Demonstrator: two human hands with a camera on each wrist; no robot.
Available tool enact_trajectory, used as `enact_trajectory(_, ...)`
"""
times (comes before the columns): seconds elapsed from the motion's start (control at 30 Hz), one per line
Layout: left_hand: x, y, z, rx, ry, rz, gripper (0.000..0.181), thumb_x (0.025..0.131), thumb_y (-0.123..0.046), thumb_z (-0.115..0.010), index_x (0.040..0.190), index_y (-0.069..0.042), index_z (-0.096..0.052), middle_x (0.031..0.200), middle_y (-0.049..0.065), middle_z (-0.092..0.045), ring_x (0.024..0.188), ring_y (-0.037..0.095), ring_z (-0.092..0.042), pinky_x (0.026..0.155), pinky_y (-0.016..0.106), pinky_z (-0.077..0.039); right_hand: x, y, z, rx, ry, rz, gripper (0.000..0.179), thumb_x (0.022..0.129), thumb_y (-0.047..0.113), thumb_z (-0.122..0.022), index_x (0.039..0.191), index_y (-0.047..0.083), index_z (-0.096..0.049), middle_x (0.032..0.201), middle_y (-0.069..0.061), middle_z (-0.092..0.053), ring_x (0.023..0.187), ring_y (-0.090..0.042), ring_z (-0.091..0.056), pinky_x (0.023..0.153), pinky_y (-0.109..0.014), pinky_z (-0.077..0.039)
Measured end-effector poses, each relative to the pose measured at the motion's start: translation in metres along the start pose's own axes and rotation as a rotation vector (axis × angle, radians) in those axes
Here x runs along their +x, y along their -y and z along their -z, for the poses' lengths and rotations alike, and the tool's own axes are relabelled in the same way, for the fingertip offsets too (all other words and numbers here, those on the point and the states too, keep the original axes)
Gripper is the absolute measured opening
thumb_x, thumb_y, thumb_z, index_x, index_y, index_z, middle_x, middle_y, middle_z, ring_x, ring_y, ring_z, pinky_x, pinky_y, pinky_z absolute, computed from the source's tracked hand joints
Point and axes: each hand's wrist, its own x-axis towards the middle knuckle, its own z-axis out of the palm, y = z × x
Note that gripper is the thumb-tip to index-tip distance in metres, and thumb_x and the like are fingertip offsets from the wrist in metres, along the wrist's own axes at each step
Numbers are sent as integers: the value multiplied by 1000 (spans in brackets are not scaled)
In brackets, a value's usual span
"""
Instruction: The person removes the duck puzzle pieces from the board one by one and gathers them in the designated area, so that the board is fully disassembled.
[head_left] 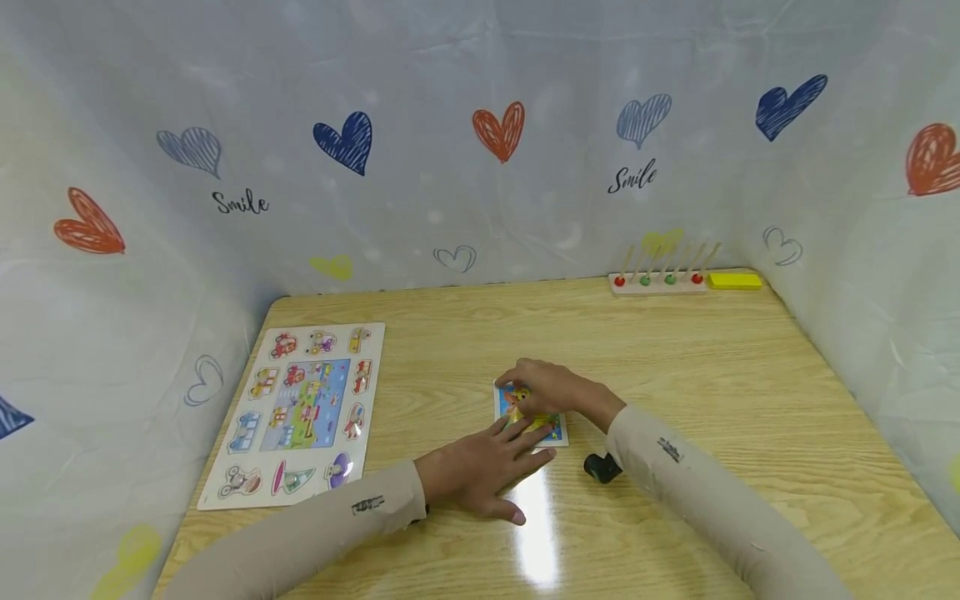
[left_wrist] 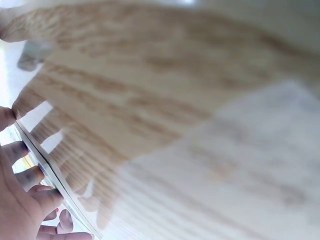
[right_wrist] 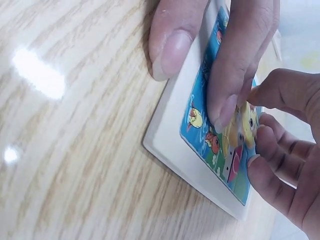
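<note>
A small picture board (head_left: 558,440) with a white border and a bright cartoon animal print lies on the wooden table, under both hands. My left hand (head_left: 491,467) spreads over its near side, fingers straight and thumb apart. In the right wrist view, left fingertips (right_wrist: 220,117) press on the print and one reaches past the near border. From the right, my right hand (head_left: 551,387) arches over the board, bent fingers (right_wrist: 272,185) touching the print. I cannot tell whether they pinch a piece of it. The hands partly hide the picture.
A large white peg puzzle (head_left: 375,342) with vehicle pieces lies on the left of the table. At the back right stand a wooden rack (head_left: 658,288) with upright sticks and red and green beads, and a yellow block (head_left: 735,282). A black object (head_left: 600,468) shows beside my right sleeve.
</note>
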Motion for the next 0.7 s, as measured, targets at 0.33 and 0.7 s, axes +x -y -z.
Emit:
enact_trajectory(0.33,3,0,-3,-10,-6,-12,92,95,-78,-23,163,-18,-7,170,11,4,156,36,-5,123,51,-21,-8,-2,4,-7,12,-8,50,90,9,-69,140,14,-61,109,-3,-58,93,-16,-56,80,-33,-51)
enact_trajectory(0.7,1,0,2,-14,30,12,93,95,-77,-26,163,-18,-5,170,11,6,156,37,-4,124,51,-19,-5,3,2,-25,11,-59,53,90,9,-69,141,16,-60,102,-2,-55,81,-18,-53,66,-29,-46)
